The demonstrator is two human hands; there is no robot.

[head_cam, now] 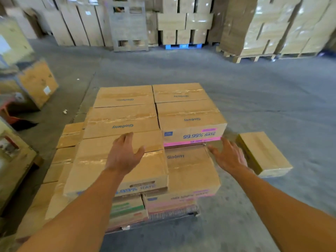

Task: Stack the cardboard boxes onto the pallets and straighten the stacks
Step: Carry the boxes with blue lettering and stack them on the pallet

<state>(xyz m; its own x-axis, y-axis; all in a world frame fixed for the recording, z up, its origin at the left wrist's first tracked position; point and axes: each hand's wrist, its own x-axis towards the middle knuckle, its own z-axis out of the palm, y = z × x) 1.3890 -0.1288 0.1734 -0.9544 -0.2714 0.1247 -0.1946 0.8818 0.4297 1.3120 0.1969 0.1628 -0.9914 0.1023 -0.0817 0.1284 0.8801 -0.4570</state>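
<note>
The left fingers [125,139] are straight and spread wide, and they hold nothing. They lie over the top of the near box [87,166]; I cannot tell if they touch it. The left hand [123,155] is over the middle of that box. The right fingers [226,144] are spread and loose too, and hold nothing. The right hand [230,159] hangs to the right of the near box, just past the edge of the lower box [189,170], which sits beside the near box, one layer down. Behind and to the right of the near box is the box with pink and blue print [192,122]. These boxes make one stack on a dark pallet [192,213] below the near box. Far to the right of the near box, one small box [263,153] lies alone on the grey floor [254,91]. Far behind the near box stand tall wrapped stacks [272,24].
</note>
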